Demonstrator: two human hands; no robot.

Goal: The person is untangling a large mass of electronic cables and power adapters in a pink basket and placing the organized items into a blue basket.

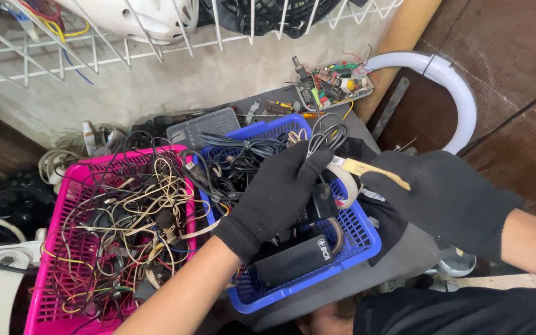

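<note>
Left hand (275, 201), in a black knit glove, has its grip closed on a small black power adapter (322, 202); its coiled black cord (327, 135) loops up over the fingertips, so block and lead come away as one bundle. Right hand (445, 201), gloved likewise, has its grip pinched shut on a pale flat stick-like tool (375, 171), whose tip points at the adapter; what the tool is I cannot tell. Both hands hover over the blue basket, adapter above its right half.

Largest down:
- Grey table (376, 273), mostly buried. The two baskets sit side by side across it, touching.
- Pink basket (44, 285), left side, heaped with loose tangled wires in tan, red, yellow and black. Looks like the bin for bare wire.
- Blue basket (358, 245), centre, holds black cables at its far end and a larger black box adapter (293, 257) at its near edge. Bulkier items seem kept here.
- White curved tube (463, 102) leaning at the far right corner.
- Grey vented cover (205, 127) behind the baskets.
- Circuit board (336, 84) with small hand tools along the far edge.

Room: rough concrete wall (156, 87), white wire rack (94, 49) above it, brown tiled floor (516, 74) to the right. Cramped, cluttered repair corner.
</note>
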